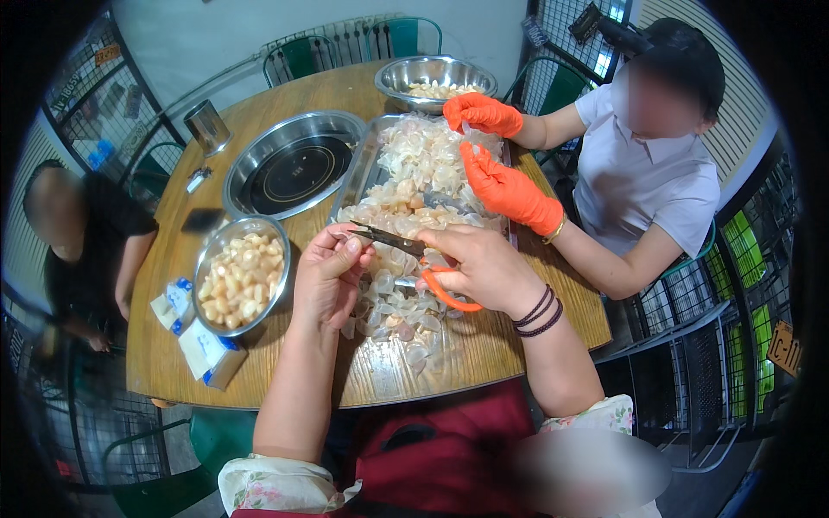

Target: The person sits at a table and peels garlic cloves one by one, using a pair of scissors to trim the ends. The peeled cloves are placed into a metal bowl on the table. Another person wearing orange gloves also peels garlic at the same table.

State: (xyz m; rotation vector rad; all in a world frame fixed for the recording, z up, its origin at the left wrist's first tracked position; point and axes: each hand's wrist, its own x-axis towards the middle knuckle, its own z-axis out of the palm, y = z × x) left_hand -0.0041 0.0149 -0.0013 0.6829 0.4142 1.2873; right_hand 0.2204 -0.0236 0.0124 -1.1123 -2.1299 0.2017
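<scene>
My right hand [476, 262] grips scissors [395, 241] by their orange handles, with the dark blades pointing left, slightly apart. The blade tips are at the fingertips of my left hand [337, 265]. Thumb and fingers there pinch a small pale piece, perhaps a garlic clove, mostly hidden by the fingers. Below both hands, loose translucent garlic skins [382, 301] lie heaped on the wooden table. More skins and some unpeeled cloves [414, 202] fill a rectangular metal tray [353, 178] just beyond.
Peeled cloves fill a metal bowl [241, 281] at left, beside tissue packs [210, 353]. Farther back are a wide round metal pan [243, 152], a metal cup [207, 128] and another bowl [435, 97]. A co-worker's orange-gloved hands [508, 188] work over the tray. Another person sits left.
</scene>
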